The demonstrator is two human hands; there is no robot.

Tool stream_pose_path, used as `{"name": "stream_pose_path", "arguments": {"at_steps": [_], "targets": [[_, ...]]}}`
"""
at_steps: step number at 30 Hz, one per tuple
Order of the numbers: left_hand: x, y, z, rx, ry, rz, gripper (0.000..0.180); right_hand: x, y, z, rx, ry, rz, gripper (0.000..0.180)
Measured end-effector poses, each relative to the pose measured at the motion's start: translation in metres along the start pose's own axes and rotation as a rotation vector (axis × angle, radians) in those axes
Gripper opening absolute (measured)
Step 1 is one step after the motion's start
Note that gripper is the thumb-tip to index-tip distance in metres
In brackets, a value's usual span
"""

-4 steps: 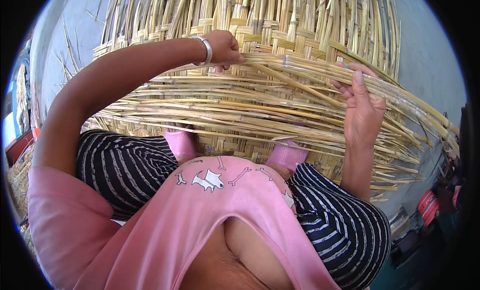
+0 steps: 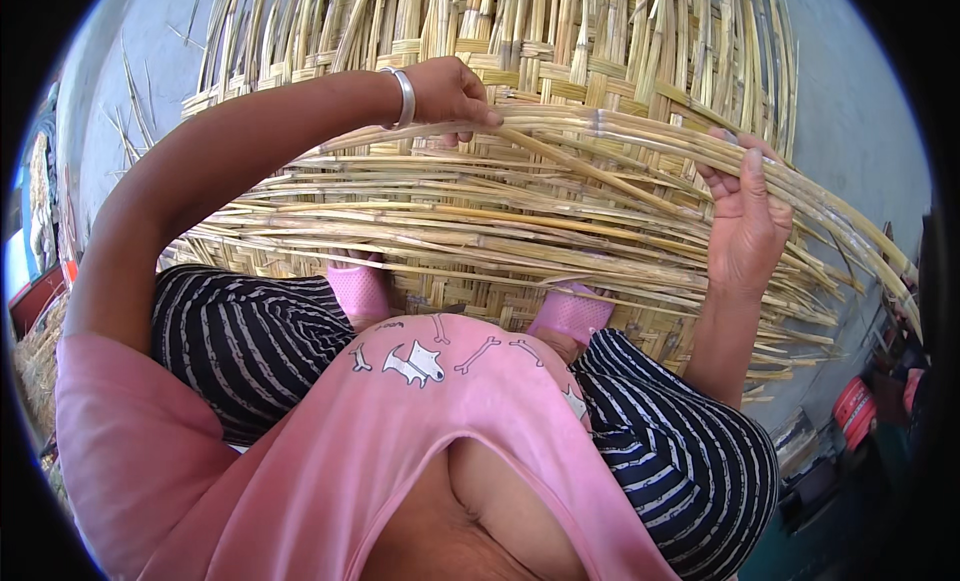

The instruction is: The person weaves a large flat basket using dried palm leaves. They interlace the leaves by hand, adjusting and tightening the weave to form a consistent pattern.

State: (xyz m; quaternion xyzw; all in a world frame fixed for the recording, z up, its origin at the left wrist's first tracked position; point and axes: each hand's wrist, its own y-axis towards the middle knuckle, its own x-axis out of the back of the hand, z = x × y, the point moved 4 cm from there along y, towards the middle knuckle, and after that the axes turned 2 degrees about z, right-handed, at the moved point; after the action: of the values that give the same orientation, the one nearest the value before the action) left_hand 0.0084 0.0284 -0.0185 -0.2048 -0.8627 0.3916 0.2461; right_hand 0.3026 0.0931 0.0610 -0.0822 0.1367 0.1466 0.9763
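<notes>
A small bundle of long, split reed strips (image 2: 625,128) stretches between my hands, raised over a woven reed mat (image 2: 545,69). Near the middle, my left hand (image 2: 452,96) is closed on the bundle, its wrist wearing a silver bangle (image 2: 404,99). My right hand (image 2: 748,201) grips the same strips farther right, with the thumb up on the near side and fingers behind. From there the strips curve down past the mat's right edge. Under them, many loose reed strips (image 2: 450,221) lie crosswise on the mat.
My feet, in pink slippers (image 2: 358,289), rest on the near part of the mat. Upright unwoven strips (image 2: 590,26) fan out at the far side. Grey floor (image 2: 850,91) borders the mat. A red object (image 2: 855,413) and dark clutter lie at the lower right.
My right hand has slid a little to the right along the strips. My left hand has shifted slightly right, still closed on the bundle.
</notes>
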Motion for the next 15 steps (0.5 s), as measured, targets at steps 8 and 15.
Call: {"name": "stream_pose_path", "arguments": {"at_steps": [8, 15], "targets": [[-0.05, -0.015, -0.053, -0.088, -0.141, 0.148, 0.028, -0.043, -0.04, -0.104, -0.578, 0.399, 0.141, 0.022], [-0.059, -0.02, -0.046, -0.046, -0.041, 0.071, 0.027, -0.054, -0.053, -0.119, -0.559, 0.203, 0.197, 0.025]]}}
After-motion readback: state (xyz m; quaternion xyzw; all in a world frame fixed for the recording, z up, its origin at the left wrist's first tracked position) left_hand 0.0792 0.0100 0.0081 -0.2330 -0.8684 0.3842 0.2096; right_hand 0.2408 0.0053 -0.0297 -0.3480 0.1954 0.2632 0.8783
